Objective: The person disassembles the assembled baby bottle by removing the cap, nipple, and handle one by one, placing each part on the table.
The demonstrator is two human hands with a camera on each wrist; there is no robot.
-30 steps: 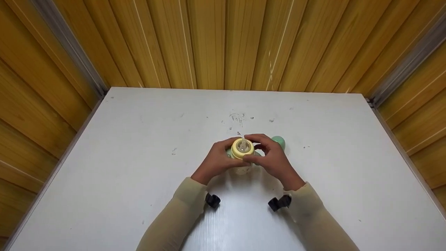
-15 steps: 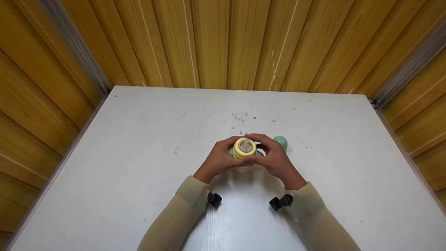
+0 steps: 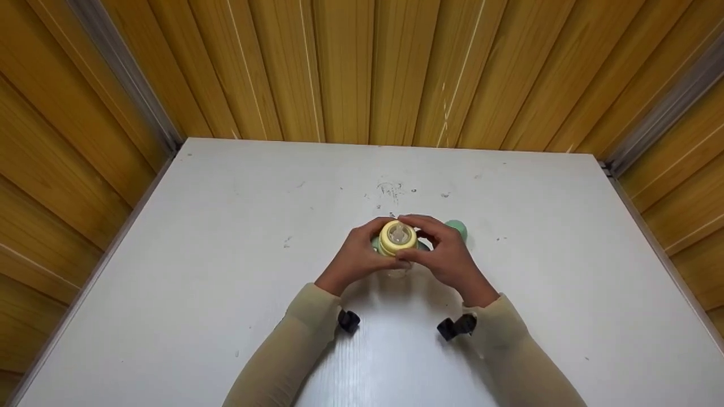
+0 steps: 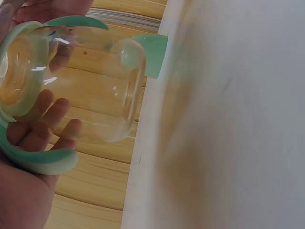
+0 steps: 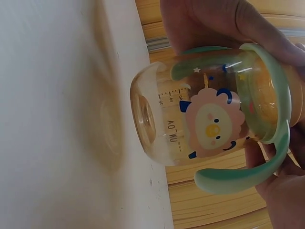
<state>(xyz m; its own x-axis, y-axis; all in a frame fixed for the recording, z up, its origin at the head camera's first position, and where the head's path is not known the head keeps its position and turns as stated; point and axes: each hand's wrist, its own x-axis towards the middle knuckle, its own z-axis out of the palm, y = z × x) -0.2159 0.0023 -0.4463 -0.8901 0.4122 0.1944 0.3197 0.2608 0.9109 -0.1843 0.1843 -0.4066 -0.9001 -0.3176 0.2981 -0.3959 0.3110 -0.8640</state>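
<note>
Both hands hold a clear baby bottle [image 5: 214, 119] upright just above the white table. Its yellow collar [image 3: 398, 247] surrounds a clear teat [image 3: 399, 233] that faces up. My left hand [image 3: 357, 254] curls round the upper bottle from the left, fingers behind it and near a green handle [image 4: 43, 161]. From the other side, my right hand [image 3: 447, 257] grips the yellow collar between thumb and fingers. A pink sheep print [image 5: 214, 125] decorates the bottle's side, next to measuring marks. Beyond the right hand stands a green domed cap [image 3: 456, 229], partly hidden by that hand.
The white table [image 3: 226, 254] has scattered dark scuffs and ends at a back edge. Yellow wood-look panels [image 3: 339, 68] rise behind and at both sides. A black wrist mount [image 3: 349, 321] juts inward from the left sleeve, another black mount [image 3: 457, 327] from the right.
The bottle's top tips slightly back and forth, and the teat shows at a changed angle. Both hands keep their hold on the bottle. The head view shifts a little; the green cap stays put.
</note>
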